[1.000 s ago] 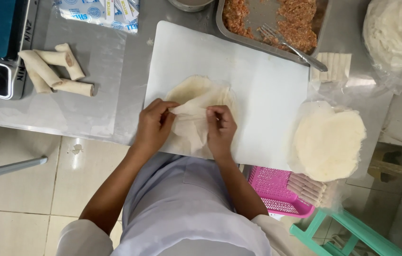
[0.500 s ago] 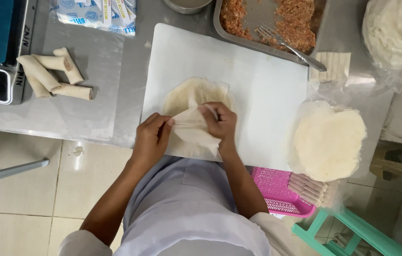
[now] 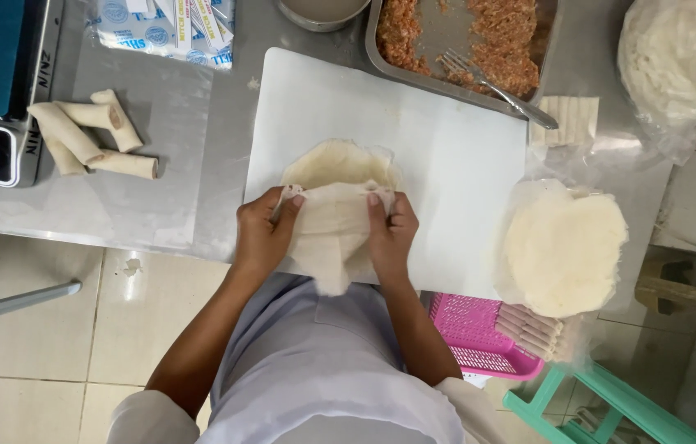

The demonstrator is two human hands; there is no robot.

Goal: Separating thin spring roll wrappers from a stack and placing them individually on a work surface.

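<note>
Both hands have drawn the wrapper's near edge up and over since a moment ago, folding it away from the body.

Nearest, the left hand [image 3: 262, 234] and right hand [image 3: 389, 234] pinch the folded pale wrapper [image 3: 333, 218], fingers clamped on its two ends, on the white cutting board [image 3: 447, 148]. Farther left lie finished rolls [image 3: 89, 136]; right, a wrapper stack [image 3: 563, 248]; beyond, a filling tray [image 3: 463, 41] with a fork [image 3: 492, 86].
</note>
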